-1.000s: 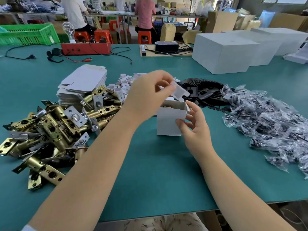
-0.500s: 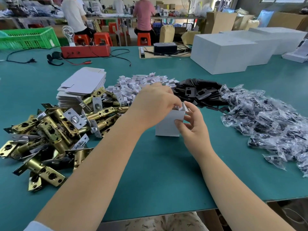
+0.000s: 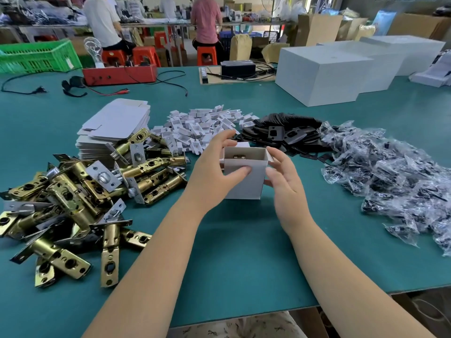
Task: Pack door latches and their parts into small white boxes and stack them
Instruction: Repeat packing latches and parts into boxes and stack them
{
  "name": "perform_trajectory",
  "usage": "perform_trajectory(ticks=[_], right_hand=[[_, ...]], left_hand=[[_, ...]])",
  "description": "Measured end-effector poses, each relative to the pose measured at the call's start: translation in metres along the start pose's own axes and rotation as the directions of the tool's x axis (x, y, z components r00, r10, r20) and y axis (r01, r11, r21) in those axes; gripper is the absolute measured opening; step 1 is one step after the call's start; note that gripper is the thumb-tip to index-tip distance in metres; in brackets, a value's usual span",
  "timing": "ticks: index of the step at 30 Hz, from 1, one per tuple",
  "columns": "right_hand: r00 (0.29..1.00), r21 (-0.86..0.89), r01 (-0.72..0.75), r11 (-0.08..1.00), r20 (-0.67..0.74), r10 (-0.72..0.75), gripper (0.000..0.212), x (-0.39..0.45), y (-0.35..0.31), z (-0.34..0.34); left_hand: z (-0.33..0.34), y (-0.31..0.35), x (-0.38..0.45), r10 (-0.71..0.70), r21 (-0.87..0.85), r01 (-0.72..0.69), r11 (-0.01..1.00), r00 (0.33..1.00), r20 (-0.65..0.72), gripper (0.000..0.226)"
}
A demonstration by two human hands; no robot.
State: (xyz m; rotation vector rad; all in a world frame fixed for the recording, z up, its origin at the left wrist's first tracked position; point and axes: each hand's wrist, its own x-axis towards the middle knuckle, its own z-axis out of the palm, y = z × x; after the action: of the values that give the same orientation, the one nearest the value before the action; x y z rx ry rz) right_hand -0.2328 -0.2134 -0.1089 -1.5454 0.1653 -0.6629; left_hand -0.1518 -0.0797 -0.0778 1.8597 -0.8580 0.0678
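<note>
A small white box (image 3: 244, 176) is stood upright on the green worktop (image 3: 234, 252), its top open, with a brass-coloured part just visible inside. It is held between both hands. The left hand (image 3: 214, 167) is wrapped round the box's left side: the thumb is pressed flat on the front face, while the fingers (image 3: 225, 139) are curved loosely over the far rim, so the box is grasped rather than clenched tightly. The right hand (image 3: 283, 176) is set against the right side, its thumb touching the lower right edge and its fingers (image 3: 277, 154) spread and only slightly bent along the right flap, touching it. A pile of brass door latches (image 3: 80, 191) is heaped to the left, with flat box blanks (image 3: 114, 125) stacked behind it. Beyond the box, small white card pieces (image 3: 200, 125) and black plates (image 3: 285, 132) are piled, and bagged parts (image 3: 390, 176) are spread at the right.
</note>
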Motion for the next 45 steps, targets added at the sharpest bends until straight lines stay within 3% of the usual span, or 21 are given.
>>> perform_trajectory(ticks=[6, 10, 12, 15, 19, 21, 23, 25, 27, 31, 34, 37, 41, 45], right_hand=[[0.988, 0.046, -0.1, 0.994, -0.113, 0.104, 0.029, 0.006, 0.001, 0.0], [0.942, -0.043, -0.316, 0.948, -0.133, 0.308, 0.026, 0.032, 0.01, -0.01], [0.897, -0.072, -0.411, 0.909, -0.208, 0.389, 0.023, 0.054, 0.019, -0.016], [0.879, -0.261, -0.423, 0.868, -0.35, 0.324, 0.03, 0.083, 0.031, -0.027], [0.825, -0.272, -0.412, 0.87, -0.517, 0.229, 0.046, 0.109, 0.039, -0.036], [0.848, -0.513, -0.417, 0.75, -0.516, 0.118, 0.05, 0.121, 0.041, -0.04], [0.912, -0.786, -0.378, 0.489, -0.407, 0.05, 0.056, 0.13, 0.04, -0.045], [0.949, -0.912, -0.314, 0.263, -0.297, 0.103, 0.061, 0.14, 0.041, -0.051], [0.95, -0.934, -0.305, 0.184, -0.284, 0.131, 0.065, 0.151, 0.041, -0.056], [0.899, -0.872, -0.434, 0.229, -0.436, 0.043, 0.059, 0.163, 0.038, -0.058], [0.898, -0.855, -0.437, 0.278, -0.433, 0.08, 0.055, 0.164, 0.04, -0.058], [0.925, -0.811, -0.359, 0.462, -0.373, 0.064, 0.042, 0.16, 0.043, -0.057], [0.963, -0.684, -0.152, 0.714, -0.266, -0.05, 0.018, 0.147, 0.038, -0.054], [0.991, -0.369, -0.045, 0.928, -0.134, -0.005, 0.014, 0.133, 0.008, -0.039]], left_hand=[[0.014, -0.015, -0.005, -0.106, -0.099, 0.102, 0.99, 0.994, -0.035, 0.05], [0.022, -0.017, -0.007, -0.109, -0.127, 0.103, 0.986, 0.993, -0.041, 0.044], [0.022, -0.017, -0.006, -0.109, -0.132, 0.102, 0.986, 0.993, -0.046, 0.045], [0.021, -0.017, -0.007, -0.129, -0.151, 0.125, 0.981, 0.992, -0.014, 0.044], [0.018, -0.017, -0.011, -0.158, -0.177, 0.162, 0.971, 0.987, 0.038, 0.041], [0.018, -0.018, -0.012, -0.164, -0.188, 0.172, 0.967, 0.985, 0.055, 0.042], [0.019, -0.019, -0.012, -0.181, -0.199, 0.193, 0.961, 0.981, 0.076, 0.042], [0.018, -0.019, -0.013, -0.193, -0.202, 0.207, 0.957, 0.977, 0.088, 0.042], [0.017, -0.019, -0.012, -0.184, -0.201, 0.199, 0.959, 0.979, 0.09, 0.041], [0.016, -0.021, -0.01, -0.177, -0.212, 0.194, 0.958, 0.98, 0.093, 0.041], [0.016, -0.023, -0.009, -0.169, -0.217, 0.185, 0.958, 0.982, 0.089, 0.042], [0.015, -0.024, -0.008, -0.173, -0.22, 0.188, 0.957, 0.981, 0.088, 0.042], [0.015, -0.023, -0.007, -0.195, -0.207, 0.209, 0.956, 0.977, 0.085, 0.043], [0.016, -0.025, -0.008, -0.221, -0.222, 0.233, 0.947, 0.972, 0.079, 0.044]])
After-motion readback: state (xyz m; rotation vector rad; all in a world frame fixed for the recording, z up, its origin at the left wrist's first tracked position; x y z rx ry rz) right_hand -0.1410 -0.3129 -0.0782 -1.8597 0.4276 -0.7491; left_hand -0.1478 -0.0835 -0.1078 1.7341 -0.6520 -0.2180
